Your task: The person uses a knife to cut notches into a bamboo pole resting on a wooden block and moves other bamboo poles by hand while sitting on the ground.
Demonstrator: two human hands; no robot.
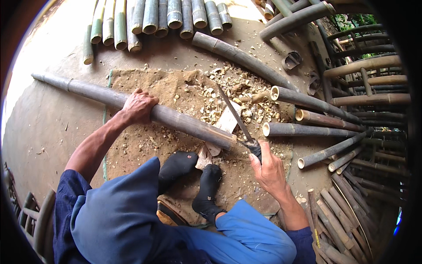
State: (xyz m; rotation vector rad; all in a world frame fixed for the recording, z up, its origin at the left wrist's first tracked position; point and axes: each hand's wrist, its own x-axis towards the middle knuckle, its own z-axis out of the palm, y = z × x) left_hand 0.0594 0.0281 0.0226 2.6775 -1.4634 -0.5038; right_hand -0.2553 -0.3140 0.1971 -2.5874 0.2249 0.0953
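Note:
My left hand (140,107) is wrapped over the top of a long dark bamboo pole (187,125), which slants from the far left down to the middle. Its near right end is pale and shaved, and it lies over a whitish block (228,119). In my right hand (267,169) is the dark-wrapped handle of a long machete (234,112). The blade points up and away to the left, just beyond the pole's cut end. Blade and pole look apart, though the gap at the handle is narrow. My feet in black socks (208,187) are beneath the pole.
Pale wood chips (252,108) litter a brown sack mat (132,152). Cut bamboo lengths (174,17) line the far side; more poles (312,130) lie on the right beside a bamboo rack (369,79). Sandals (292,60) sit at the far right. Bamboo pieces (340,220) are piled near right.

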